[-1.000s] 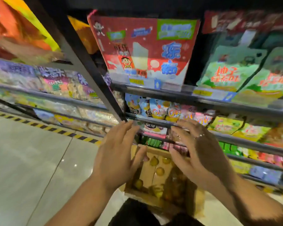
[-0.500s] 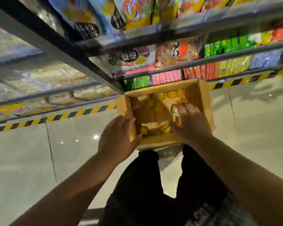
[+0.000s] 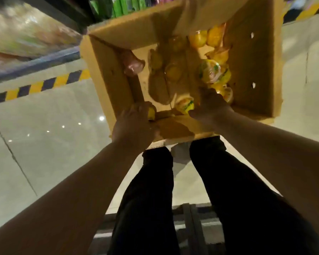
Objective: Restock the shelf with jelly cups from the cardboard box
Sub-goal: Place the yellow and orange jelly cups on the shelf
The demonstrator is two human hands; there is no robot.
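Both hands now sunk into our brown cardboard box (image 3: 107, 80): left hand (image 3: 134, 124) grips a yellow jelly cup (image 3: 151, 112); right hand (image 3: 210, 107) hides its fingers.

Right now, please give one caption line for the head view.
The left hand and right hand reach into the cardboard box among yellow jelly cups.

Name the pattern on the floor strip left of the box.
The floor strip has yellow and black stripes; head view.

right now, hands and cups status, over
Left hand at yellow jelly cup in open brown cardboard box. Right hand among more cups. Grips unclear. Nothing blocking.
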